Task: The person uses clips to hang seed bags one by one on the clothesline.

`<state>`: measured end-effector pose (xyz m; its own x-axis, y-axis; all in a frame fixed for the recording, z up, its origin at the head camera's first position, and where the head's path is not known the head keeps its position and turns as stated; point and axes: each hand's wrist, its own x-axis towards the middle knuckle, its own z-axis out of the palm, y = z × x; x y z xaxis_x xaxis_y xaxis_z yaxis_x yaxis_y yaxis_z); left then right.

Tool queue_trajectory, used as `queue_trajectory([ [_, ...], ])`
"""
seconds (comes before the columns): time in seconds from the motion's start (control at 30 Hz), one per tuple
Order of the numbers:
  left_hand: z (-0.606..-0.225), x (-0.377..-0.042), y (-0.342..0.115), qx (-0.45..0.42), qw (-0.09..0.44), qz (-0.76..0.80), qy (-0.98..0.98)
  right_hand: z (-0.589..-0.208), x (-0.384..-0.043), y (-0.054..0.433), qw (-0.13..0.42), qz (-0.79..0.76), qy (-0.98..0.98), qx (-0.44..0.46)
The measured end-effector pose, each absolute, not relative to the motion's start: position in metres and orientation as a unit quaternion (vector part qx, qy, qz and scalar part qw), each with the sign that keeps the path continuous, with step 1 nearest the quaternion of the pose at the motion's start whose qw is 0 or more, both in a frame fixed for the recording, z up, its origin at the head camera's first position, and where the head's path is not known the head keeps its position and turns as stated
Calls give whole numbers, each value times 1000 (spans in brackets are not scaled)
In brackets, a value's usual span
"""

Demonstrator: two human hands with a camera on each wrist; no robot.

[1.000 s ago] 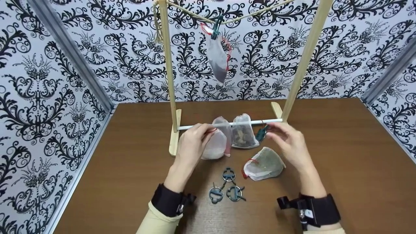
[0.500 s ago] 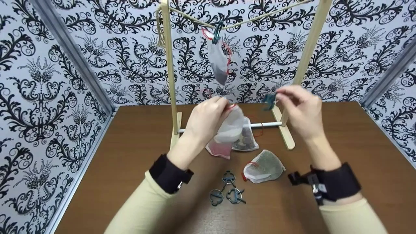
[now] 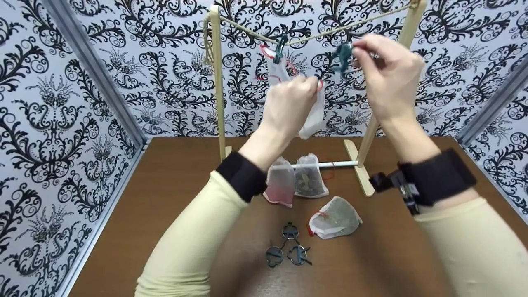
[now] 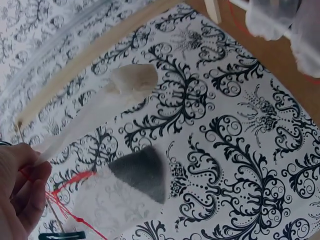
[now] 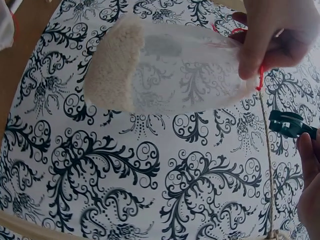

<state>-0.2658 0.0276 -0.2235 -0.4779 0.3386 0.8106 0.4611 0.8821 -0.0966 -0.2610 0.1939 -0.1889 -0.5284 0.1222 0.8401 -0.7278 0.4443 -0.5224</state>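
My left hand [image 3: 291,103] pinches the top of a white mesh drawstring bag [image 5: 170,70] with pale grainy filling and red cord, held up near the rope [image 3: 330,31]. In my right hand [image 3: 390,74] a dark green clip [image 3: 343,55] is pinched between thumb and fingers, just right of the bag. Behind the left hand hangs another mesh bag [image 4: 137,175] with dark filling, fixed to the rope by a green clip [image 3: 280,48]. The right wrist view shows the held clip close beside the rope, apart from the bag's top.
On the table [image 3: 185,177] lie mesh bags with pink filling [image 3: 280,185], brownish pieces [image 3: 307,177] and greenish filling [image 3: 335,218]. Several green clips [image 3: 288,247] lie nearer me. Wooden posts [image 3: 218,82] carry the rope, with a white bar [image 3: 340,164] low between them.
Both hands have risen from near the table to rope height. The left has lifted the pale-filled bag off the table; the right has carried the green clip up.
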Motion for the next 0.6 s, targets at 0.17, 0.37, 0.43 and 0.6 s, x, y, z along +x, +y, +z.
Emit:
queue_trajectory([
  [0.17,-208,-284,25,-209,429,-100,-873,-170,-274,176,452,457,-737,210],
  [0.37,-205,-300,25,-174,435,-97,-878,-158,-287,163,477,388,-763,198],
  [0.43,-205,-304,26,-169,436,-100,-878,-155,-293,163,480,375,-768,198],
  [0.6,-206,-312,26,-158,423,-110,-886,-153,-306,166,466,360,-785,195],
])
